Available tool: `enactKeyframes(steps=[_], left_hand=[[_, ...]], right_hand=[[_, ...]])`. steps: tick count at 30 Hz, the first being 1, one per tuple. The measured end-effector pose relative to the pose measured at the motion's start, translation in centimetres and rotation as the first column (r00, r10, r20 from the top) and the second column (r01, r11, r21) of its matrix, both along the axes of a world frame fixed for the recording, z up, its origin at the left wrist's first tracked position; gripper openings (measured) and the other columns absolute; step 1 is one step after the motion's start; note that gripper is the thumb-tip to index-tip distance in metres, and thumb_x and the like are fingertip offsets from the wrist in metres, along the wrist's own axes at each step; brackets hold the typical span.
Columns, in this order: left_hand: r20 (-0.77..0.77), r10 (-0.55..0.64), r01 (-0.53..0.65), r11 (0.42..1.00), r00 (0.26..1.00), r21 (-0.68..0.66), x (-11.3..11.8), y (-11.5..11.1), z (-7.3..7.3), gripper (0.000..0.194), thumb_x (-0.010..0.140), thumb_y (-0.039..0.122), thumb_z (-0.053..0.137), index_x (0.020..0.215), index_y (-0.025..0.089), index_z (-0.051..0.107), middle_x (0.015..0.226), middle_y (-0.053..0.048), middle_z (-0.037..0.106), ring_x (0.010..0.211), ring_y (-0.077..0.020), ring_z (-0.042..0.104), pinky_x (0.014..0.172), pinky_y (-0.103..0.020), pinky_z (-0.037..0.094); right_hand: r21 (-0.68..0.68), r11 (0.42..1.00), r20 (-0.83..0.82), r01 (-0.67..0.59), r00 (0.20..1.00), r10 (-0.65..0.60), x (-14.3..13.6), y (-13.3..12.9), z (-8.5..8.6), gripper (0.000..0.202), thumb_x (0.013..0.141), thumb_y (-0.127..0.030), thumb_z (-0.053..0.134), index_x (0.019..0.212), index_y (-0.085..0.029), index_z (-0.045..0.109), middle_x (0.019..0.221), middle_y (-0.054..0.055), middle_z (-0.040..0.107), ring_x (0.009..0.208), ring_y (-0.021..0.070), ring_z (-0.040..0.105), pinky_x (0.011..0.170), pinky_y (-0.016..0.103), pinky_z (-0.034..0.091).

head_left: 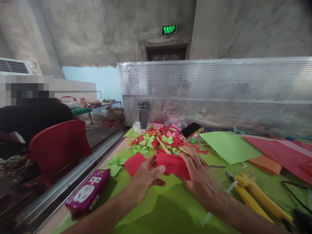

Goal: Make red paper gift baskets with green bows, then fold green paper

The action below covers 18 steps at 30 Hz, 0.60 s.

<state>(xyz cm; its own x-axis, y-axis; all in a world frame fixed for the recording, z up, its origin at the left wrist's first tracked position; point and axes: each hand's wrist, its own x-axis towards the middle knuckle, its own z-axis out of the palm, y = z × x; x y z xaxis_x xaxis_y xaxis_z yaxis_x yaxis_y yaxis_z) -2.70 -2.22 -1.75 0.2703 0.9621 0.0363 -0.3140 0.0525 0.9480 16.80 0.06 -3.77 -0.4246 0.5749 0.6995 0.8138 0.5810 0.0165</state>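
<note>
So the folded piece of bright red paper is up between both hands, just over the counter, which has a green covering on it. The left hand has its grip pinching the left end, thumb in front and fingers tucked behind. The right hand has its grip closed around the right end, fingers over the top edge and thumb down underneath.

Just left of that lies a flat red paper square, with a light-green paper flower beside it and a chunky purple plastic power strip nearer the edge. Behind the hands it's a messy heap of green paper flowers and red bits, plus a dark grey bottle and a black phone. Over on the right: a big light-green paper sheet, a smaller orange paper piece and a yellow plastic-handled tool near the right forearm.
</note>
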Motion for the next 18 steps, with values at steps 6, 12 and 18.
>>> enactKeyframes(steps=[6, 12, 18], left_hand=[[0.246, -0.003, 0.099, 0.921, 0.969, -0.378, 1.3, -0.1, -0.7, 0.034, 0.079, 0.045, 0.063, 0.088, 0.013, 0.058, 0.08, -0.007, 0.063, 0.071, -0.0162, 0.066, 0.062, -0.023, 0.05], [0.351, 0.071, 0.081, 0.912, 0.934, -0.402, 1.9, -0.6, -1.0, 0.022, 0.081, 0.037, 0.063, 0.085, 0.016, 0.058, 0.071, -0.001, 0.062, 0.058, -0.0115, 0.058, 0.058, -0.023, 0.049], [0.358, 0.168, -0.025, 0.928, 0.919, -0.372, 1.6, -0.6, -0.6, 0.016, 0.075, 0.025, 0.069, 0.078, 0.017, 0.056, 0.071, 0.001, 0.063, 0.063, -0.0118, 0.059, 0.063, -0.025, 0.048]], right_hand=[[0.396, 0.918, 0.289, -0.026, 0.952, -0.097, -0.3, -1.5, 0.8, 0.037, 0.085, -0.003, 0.038, 0.118, -0.011, 0.052, 0.127, 0.02, 0.056, 0.121, 0.0358, 0.046, 0.094, 0.055, 0.037], [0.426, 0.893, 0.397, -0.141, 0.917, -0.044, -1.1, -2.3, 0.6, 0.035, 0.091, -0.011, 0.034, 0.119, -0.012, 0.056, 0.128, 0.016, 0.057, 0.121, 0.0334, 0.046, 0.099, 0.054, 0.027], [0.431, 0.871, 0.429, -0.236, 0.903, 0.032, -1.5, -2.5, 0.2, 0.035, 0.093, -0.015, 0.037, 0.121, -0.013, 0.057, 0.126, 0.012, 0.059, 0.12, 0.0302, 0.048, 0.102, 0.052, 0.028]])
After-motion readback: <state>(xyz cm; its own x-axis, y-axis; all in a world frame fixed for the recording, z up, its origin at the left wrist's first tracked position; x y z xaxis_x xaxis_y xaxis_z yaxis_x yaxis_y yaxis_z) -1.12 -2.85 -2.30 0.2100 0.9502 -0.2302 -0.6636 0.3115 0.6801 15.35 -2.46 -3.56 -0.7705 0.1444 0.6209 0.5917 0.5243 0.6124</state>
